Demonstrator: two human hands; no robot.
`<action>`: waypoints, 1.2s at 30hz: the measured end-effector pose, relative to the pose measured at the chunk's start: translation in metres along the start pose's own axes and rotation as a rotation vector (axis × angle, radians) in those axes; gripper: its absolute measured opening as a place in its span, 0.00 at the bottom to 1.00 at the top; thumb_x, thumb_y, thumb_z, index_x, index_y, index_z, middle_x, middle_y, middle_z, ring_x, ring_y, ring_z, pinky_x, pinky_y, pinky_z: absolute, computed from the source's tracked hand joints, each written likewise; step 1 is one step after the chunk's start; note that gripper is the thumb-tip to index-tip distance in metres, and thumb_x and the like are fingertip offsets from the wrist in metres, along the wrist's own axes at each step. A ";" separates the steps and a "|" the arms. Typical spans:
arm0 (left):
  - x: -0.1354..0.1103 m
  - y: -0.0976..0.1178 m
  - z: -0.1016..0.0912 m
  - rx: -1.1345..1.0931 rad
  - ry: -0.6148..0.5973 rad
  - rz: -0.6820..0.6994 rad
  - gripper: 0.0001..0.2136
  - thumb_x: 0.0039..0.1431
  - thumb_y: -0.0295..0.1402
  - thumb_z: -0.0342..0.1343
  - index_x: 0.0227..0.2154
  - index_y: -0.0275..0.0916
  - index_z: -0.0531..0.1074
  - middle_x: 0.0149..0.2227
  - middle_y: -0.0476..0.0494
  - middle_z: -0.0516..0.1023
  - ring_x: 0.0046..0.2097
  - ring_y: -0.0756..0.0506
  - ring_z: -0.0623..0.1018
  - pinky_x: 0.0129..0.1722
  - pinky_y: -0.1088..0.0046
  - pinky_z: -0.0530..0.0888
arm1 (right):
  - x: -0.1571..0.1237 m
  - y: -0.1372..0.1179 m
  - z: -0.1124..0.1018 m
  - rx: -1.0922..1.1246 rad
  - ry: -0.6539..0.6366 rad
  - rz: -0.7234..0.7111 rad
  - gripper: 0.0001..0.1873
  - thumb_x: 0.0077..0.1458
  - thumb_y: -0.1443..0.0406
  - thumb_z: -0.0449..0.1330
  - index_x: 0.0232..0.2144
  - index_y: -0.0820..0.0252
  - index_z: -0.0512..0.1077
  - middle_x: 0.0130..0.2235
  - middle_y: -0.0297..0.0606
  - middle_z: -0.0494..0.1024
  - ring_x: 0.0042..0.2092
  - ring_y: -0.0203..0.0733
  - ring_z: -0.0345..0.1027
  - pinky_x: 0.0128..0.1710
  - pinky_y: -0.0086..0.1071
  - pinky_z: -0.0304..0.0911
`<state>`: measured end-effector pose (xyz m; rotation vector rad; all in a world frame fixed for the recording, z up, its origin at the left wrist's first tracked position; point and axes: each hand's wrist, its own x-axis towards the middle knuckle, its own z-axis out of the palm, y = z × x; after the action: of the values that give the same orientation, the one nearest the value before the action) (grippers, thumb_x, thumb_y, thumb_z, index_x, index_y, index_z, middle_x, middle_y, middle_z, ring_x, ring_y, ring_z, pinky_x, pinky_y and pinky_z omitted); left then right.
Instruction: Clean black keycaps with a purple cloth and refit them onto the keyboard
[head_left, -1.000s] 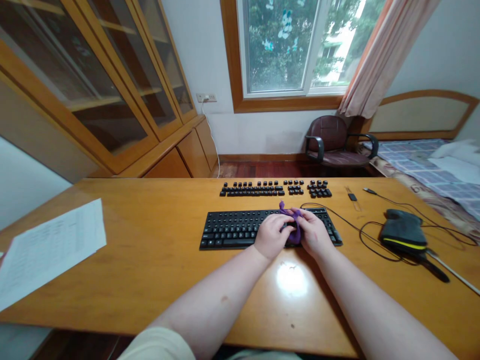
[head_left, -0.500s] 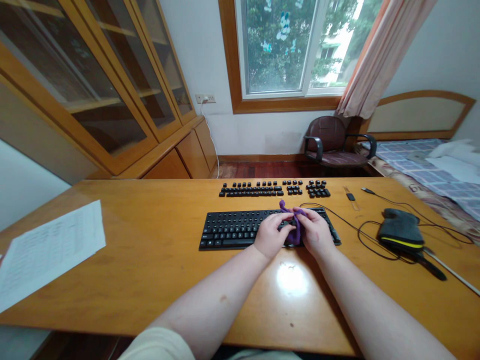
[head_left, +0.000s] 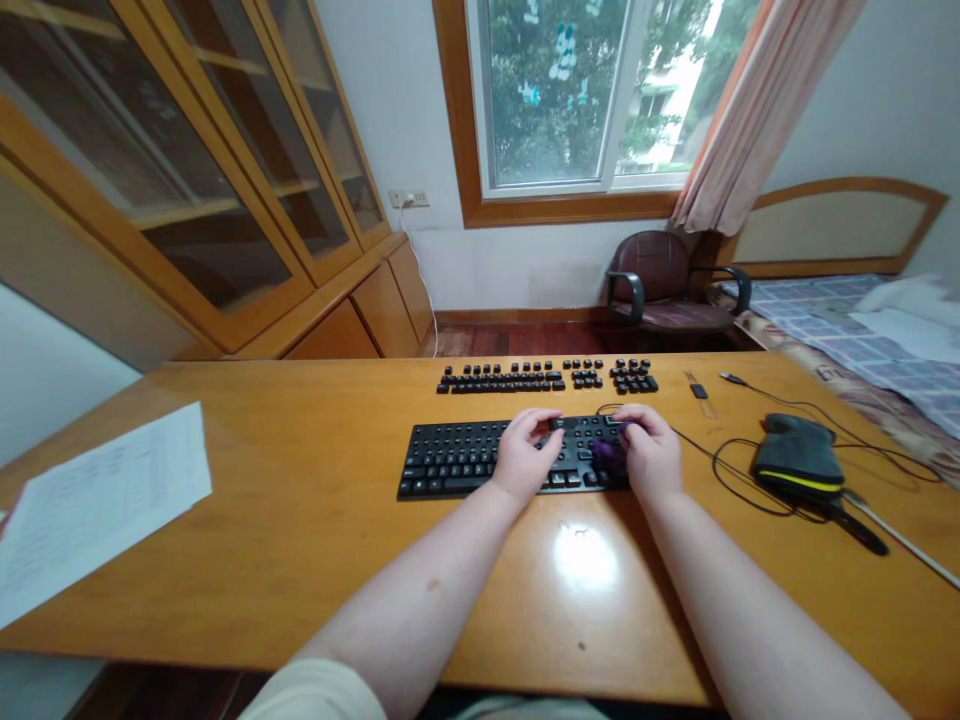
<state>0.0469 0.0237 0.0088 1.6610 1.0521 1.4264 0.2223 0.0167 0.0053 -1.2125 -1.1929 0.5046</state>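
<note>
A black keyboard (head_left: 457,459) lies on the wooden desk (head_left: 300,520) in front of me. My left hand (head_left: 523,457) rests on its middle keys with curled fingers pressed to the top rows. My right hand (head_left: 651,452) sits on the keyboard's right end, closed over a small purple cloth (head_left: 609,451) that shows at its left side. Behind the keyboard, loose black keycaps (head_left: 547,377) are laid out in rows.
A printed sheet (head_left: 97,500) lies at the desk's left edge. A dark case with a yellow stripe (head_left: 799,459) and a tangle of black cable (head_left: 731,465) sit at the right. Beyond the desk are a glass-door cabinet (head_left: 225,190), a brown armchair (head_left: 667,285) and a bed (head_left: 862,330).
Both hands held the purple cloth together over the keyboard's middle-right. Now they have parted: the right hand carried the cloth to the right end, the left hand shifted onto the keys.
</note>
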 end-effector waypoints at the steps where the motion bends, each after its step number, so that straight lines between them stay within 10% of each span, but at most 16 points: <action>1: 0.001 0.002 -0.002 0.041 -0.013 0.021 0.09 0.52 0.27 0.55 0.38 0.37 0.72 0.39 0.42 0.75 0.41 0.48 0.75 0.42 0.71 0.74 | 0.000 -0.002 0.000 -0.064 -0.062 -0.042 0.08 0.47 0.67 0.52 0.27 0.58 0.72 0.34 0.38 0.74 0.40 0.44 0.67 0.43 0.38 0.61; 8: 0.005 0.007 -0.012 0.254 -0.098 0.020 0.09 0.49 0.27 0.56 0.36 0.38 0.74 0.32 0.47 0.77 0.34 0.49 0.75 0.40 0.70 0.73 | -0.001 -0.012 0.005 -0.255 -0.413 -0.207 0.13 0.48 0.59 0.60 0.38 0.52 0.75 0.35 0.37 0.77 0.38 0.45 0.69 0.42 0.40 0.63; 21: 0.016 0.007 -0.029 0.652 -0.396 0.112 0.08 0.50 0.34 0.56 0.33 0.42 0.77 0.34 0.45 0.79 0.38 0.43 0.74 0.42 0.65 0.69 | 0.002 -0.001 0.007 -0.493 -0.579 -0.224 0.10 0.49 0.61 0.59 0.34 0.52 0.78 0.36 0.39 0.75 0.40 0.45 0.69 0.43 0.39 0.64; 36: 0.013 -0.002 -0.024 0.652 -0.427 0.132 0.10 0.48 0.32 0.57 0.35 0.44 0.76 0.33 0.47 0.79 0.37 0.44 0.73 0.44 0.65 0.67 | 0.003 -0.001 0.005 -0.535 -0.656 -0.237 0.08 0.48 0.63 0.59 0.31 0.54 0.78 0.36 0.39 0.74 0.38 0.44 0.68 0.41 0.37 0.64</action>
<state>0.0233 0.0358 0.0162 2.3973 1.2395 0.7629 0.2184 0.0216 0.0067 -1.3665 -2.1034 0.4272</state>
